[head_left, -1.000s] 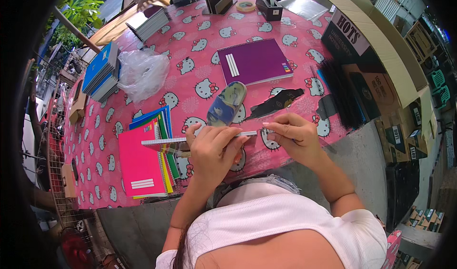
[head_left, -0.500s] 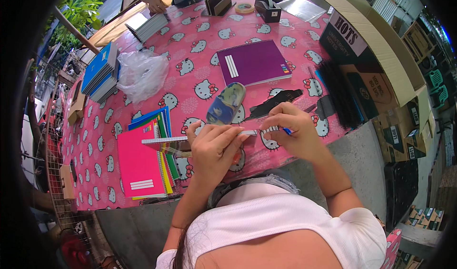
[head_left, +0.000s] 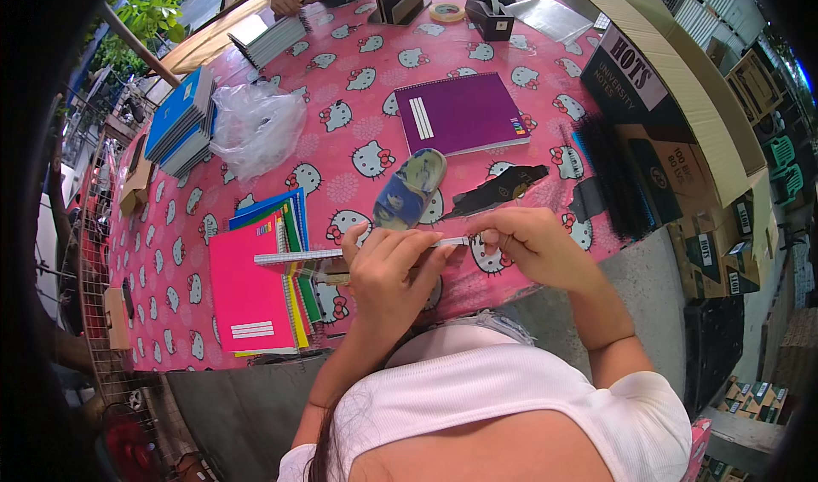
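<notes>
Several blue-covered notebooks (head_left: 181, 120) stand stacked at ten o'clock from the left hand, on the worktop (head_left: 341, 184) with its pink, cat-printed cover. At nine o'clock a bright pink notebook (head_left: 243, 273) with white label lines lies over fanned blue, green and yellow ones. A crumpled clear plastic bag (head_left: 256, 128) rests between ten and eleven, just beside the blue stack. At eleven sits a stack of white-edged spiral notebooks (head_left: 271, 43), with a co-worker's hand (head_left: 281, 0) near its top.

A thin, brownish notebook (head_left: 324, 254), its narrow white gridded edge upward, extends from nine o'clock toward three through the grasp of the left hand (head_left: 385, 265), whose fingers and thumb clasp it. Between twelve and one, a rounded oblong blue-and-yellow object (head_left: 409, 188) lies just beyond. At one o'clock is a purple spiral notebook (head_left: 464, 114); farther out, a black tape dispenser (head_left: 492, 17). At two lies a ragged black scrap (head_left: 498, 190). The right hand (head_left: 532, 245), at three o'clock, has its fingers bent together at the gridded edge's right end; whether they pinch anything cannot be told. Black bristly coils (head_left: 609, 175) lie between two and three, beside an open cardboard box (head_left: 630, 77).
</notes>
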The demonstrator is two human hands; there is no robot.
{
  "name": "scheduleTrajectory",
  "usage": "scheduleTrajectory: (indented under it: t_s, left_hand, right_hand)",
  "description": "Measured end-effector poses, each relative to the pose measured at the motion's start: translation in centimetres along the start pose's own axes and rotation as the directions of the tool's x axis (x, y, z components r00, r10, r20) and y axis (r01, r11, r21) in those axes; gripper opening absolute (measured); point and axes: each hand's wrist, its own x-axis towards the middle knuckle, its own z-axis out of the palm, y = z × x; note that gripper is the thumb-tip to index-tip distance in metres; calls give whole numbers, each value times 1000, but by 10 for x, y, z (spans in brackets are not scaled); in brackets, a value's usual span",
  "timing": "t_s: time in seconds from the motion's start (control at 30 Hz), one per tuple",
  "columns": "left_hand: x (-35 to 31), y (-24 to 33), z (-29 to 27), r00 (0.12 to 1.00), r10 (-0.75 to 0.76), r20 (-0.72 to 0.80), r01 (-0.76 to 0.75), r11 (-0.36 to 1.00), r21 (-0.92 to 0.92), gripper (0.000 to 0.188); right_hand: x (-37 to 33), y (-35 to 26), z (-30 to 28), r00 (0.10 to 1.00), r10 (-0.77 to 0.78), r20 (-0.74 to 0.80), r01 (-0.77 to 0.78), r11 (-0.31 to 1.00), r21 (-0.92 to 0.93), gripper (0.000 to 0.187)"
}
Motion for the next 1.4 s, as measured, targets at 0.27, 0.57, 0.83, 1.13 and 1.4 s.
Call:
scheduleTrajectory:
  t_s: [0.27,0.57,0.83,1.13,1.4]
  left_hand:
    - [-5,-2,-6,1000,-3,-3,3,995,95,15]
    - [-9,-4,-2,1000,24,-4,-24,999,30,14]
    - [-13,2,-4,1000,-15,-23,17,994,109,20]
    - [-20,-7,-9,997,-23,-72,33,989,143,28]
    - [-12,-5,-7,990,-68,-123,68,998,-4,29]
  right_hand:
    - [-3,-20,4,1000,-5,-5,4,980,-201,26]
    - [-7,-25,11,998,-45,-53,34,980,-196,23]
    - [-4,-33,21,986,-82,-145,29,942,-335,23]
    - [92,46,-19,915,-202,349,336,860,-385,51]
    - [117,176,65,954,-159,253,295,631,-717,59]
